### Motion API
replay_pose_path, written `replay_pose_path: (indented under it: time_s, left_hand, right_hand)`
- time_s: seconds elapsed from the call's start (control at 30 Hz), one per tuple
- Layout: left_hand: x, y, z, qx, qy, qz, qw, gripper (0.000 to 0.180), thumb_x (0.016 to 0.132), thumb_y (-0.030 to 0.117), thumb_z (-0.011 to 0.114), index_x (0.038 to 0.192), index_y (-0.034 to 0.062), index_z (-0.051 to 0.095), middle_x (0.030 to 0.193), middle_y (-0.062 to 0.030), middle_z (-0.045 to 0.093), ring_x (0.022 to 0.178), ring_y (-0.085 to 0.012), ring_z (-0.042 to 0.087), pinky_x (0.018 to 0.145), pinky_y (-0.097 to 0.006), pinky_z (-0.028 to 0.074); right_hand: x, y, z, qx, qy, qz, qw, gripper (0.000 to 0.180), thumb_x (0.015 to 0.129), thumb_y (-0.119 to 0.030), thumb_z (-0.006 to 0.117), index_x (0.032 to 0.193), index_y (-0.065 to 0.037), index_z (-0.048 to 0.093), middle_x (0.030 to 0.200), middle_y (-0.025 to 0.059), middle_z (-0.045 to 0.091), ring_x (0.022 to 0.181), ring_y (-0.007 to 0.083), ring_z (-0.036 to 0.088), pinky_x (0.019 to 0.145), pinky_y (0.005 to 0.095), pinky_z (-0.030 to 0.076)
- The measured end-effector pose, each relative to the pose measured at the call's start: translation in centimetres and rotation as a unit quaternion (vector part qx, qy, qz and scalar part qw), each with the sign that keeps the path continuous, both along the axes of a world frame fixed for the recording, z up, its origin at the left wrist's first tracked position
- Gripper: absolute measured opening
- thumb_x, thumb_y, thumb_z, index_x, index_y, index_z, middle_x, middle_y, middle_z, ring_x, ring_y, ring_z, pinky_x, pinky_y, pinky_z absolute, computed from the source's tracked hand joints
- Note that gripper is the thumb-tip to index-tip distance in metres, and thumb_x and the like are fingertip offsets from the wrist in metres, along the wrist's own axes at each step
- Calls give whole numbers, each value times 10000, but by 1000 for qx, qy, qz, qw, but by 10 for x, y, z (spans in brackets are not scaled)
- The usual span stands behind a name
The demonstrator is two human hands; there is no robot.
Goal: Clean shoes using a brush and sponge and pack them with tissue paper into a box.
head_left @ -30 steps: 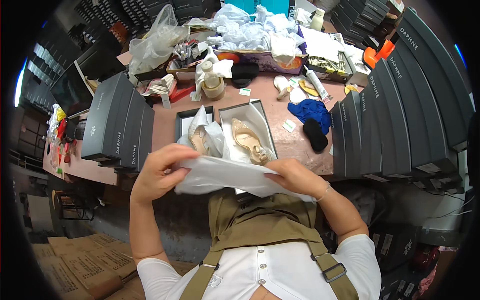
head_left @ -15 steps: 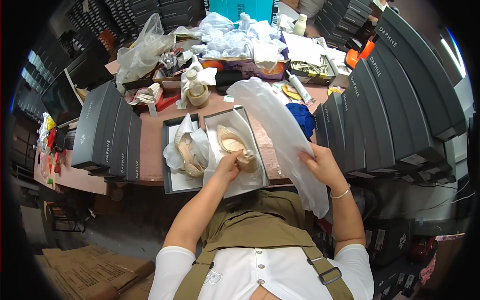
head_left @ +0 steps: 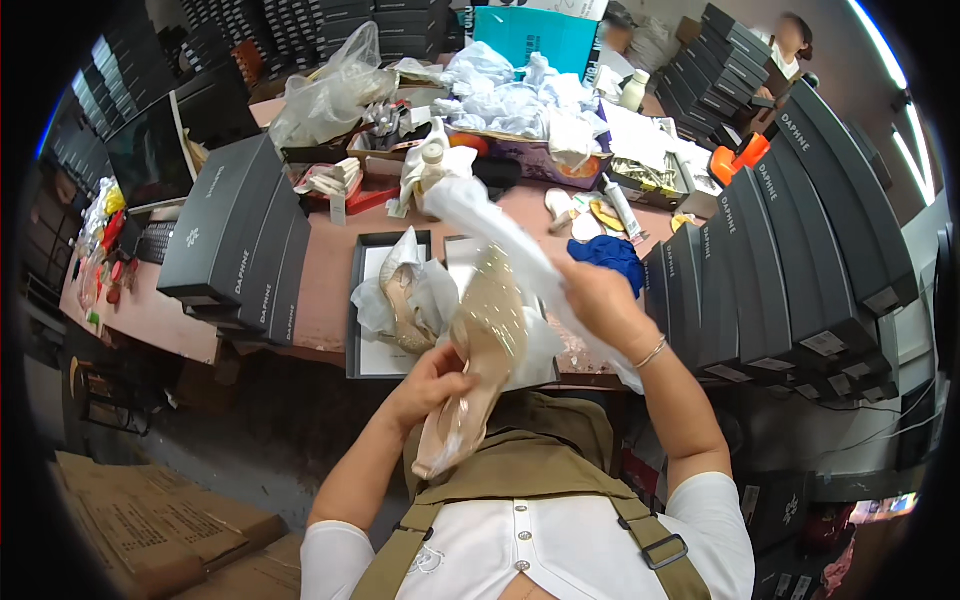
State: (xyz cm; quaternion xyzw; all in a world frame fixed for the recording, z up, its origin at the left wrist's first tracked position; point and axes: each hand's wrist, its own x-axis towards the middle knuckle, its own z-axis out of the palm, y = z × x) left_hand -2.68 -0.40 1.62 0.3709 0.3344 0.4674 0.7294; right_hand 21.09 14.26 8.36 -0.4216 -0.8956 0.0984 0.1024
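Beige shoe [head_left: 488,345] and blurring white tissue [head_left: 485,213] are hiding most of the right box [head_left: 461,252]. Left hand [head_left: 428,388] is gripping the shoe, now holding it above that box, no longer inside. Right hand [head_left: 603,308] is clutching the tissue, fingertips obscured.

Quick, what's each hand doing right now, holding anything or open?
Left hand: closed, holding a shoe.
Right hand: closed, holding a white sheet.

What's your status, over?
Left grip closed on beige shoe. Right grip holds white sheet. Shoe and sheet partly hide one open box.
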Motion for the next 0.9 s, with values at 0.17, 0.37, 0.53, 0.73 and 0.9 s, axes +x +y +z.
replay_pose_path:
  time_s: [0.17,0.37,0.53,0.73,0.9]
  left_hand:
    - [22,-29,1,-209,-142,-129,959,989,749,587,698,1454,69,238,1442,-100,367,1306,-211,397,1079,-375,340]
    - [71,-26,-35,-181,-174,74,965,1022,710,457,804,1455,84,212,1407,-120,387,1318,-268,376,1083,-434,337]
    - [80,-33,-43,-168,-126,159,965,474,831,109,711,1243,24,492,1154,-102,588,1067,-226,583,934,-366,479]
    - [67,-46,-38,-151,-209,163,952,570,829,148,729,1313,55,444,1251,-84,538,1140,-216,529,987,-357,428]
    - [65,-51,-47,-140,-194,207,949,719,764,265,793,1345,77,413,1296,-73,505,1199,-220,487,1017,-379,402]
  right_hand:
    - [-19,-66,-14,-96,53,133,985,419,827,-109,565,1243,-97,516,822,164,626,735,357,623,620,438,482]
    - [4,-107,-14,-266,154,116,944,432,811,-91,627,1230,-70,524,885,180,643,793,370,633,690,407,500]
    - [20,-101,-9,-323,245,38,913,269,813,-39,613,1080,-10,597,883,216,641,803,394,628,715,389,499]
    - [19,-91,-16,-296,230,17,927,215,824,-1,619,1039,4,636,872,180,664,769,295,662,714,326,507]
    - [12,-84,-24,-224,265,70,935,199,810,20,612,1008,2,627,868,176,645,776,349,632,690,358,505]
